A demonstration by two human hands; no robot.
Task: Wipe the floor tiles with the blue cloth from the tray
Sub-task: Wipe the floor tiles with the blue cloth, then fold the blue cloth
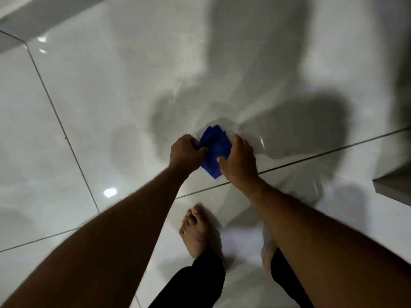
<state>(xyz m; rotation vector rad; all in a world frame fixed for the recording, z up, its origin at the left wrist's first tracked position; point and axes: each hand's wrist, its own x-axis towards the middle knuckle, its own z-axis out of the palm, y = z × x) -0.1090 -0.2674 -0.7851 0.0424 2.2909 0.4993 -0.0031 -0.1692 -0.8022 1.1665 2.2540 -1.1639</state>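
A folded blue cloth (pixel 215 150) is held between both hands in the middle of the view, above the glossy white floor tiles (pixel 93 112). My left hand (pixel 185 153) grips its left edge with curled fingers. My right hand (pixel 239 161) clasps its right side, thumb across the cloth. A faint clear plastic sheet or tray (pixel 251 138) shows just behind the cloth; its shape is hard to make out.
My bare left foot (pixel 196 232) stands on the tile below the hands, and my right foot (pixel 268 252) is partly hidden by my forearm. Dark grout lines cross the floor. A grey ledge (pixel 395 185) juts in at the right; a wall base (pixel 33 18) runs along the top left.
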